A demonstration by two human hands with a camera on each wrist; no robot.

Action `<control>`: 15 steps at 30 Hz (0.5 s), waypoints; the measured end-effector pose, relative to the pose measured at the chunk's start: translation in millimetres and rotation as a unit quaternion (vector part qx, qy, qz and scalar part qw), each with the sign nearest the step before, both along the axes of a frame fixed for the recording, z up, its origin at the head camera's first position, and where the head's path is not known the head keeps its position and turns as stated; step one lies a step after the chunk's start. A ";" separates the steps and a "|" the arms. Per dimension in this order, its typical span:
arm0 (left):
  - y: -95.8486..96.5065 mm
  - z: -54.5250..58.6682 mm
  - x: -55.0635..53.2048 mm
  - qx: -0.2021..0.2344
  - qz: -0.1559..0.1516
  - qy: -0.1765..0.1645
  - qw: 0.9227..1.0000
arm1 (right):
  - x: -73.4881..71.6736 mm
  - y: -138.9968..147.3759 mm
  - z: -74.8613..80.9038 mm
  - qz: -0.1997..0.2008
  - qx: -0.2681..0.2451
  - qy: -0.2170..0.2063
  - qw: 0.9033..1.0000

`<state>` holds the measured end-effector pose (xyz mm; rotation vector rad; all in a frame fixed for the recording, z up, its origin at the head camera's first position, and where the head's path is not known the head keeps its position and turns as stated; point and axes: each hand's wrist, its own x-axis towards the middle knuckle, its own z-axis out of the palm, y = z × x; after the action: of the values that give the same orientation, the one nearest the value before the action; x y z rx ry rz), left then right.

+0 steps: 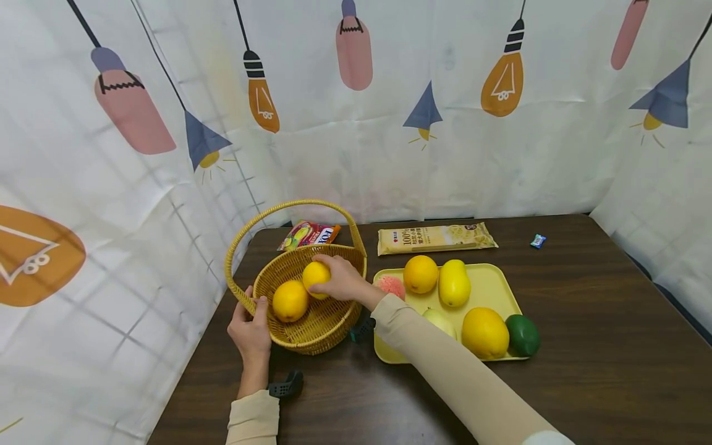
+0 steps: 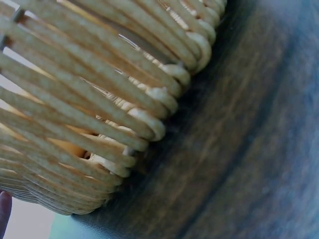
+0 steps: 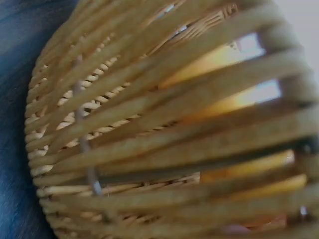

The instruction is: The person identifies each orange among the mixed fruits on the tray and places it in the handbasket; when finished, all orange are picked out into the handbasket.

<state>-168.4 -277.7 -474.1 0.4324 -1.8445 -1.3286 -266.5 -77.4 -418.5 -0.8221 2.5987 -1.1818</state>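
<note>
A woven basket [image 1: 311, 330] with a tall arched handle stands at the left of the table; its slatted side fills much of both wrist views. My left hand [image 1: 250, 330] grips the basket's left rim near the foot of the handle, thumb toward the inside. Reaching in over the right rim, my right hand [image 1: 346, 279] holds a small orange [image 1: 316, 277] between thumb and fingers. A second orange [image 1: 290, 301] lies in the basket just left of it. Part of a fingertip [image 2: 4, 211] shows at the lower left of the left wrist view.
Right of the basket is a yellow tray [image 1: 503, 290] with an orange [image 1: 420, 274], a yellow oblong fruit [image 1: 454, 283], a larger orange fruit [image 1: 485, 333], a green avocado [image 1: 522, 335] and others. Behind lie a red packet [image 1: 311, 235], a long noodle pack [image 1: 436, 238] and a small blue wrapper [image 1: 538, 241].
</note>
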 end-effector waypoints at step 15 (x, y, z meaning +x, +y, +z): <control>10.7 22.7 12.7 -0.002 -0.021 -0.006 1.000 | -3.8 -12.2 -1.4 -0.013 0.048 -0.039 0.998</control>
<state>-155.8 -267.0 -451.4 0.4025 -1.8754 -1.3534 -270.3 -89.5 -419.8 -0.7121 2.5874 -1.0629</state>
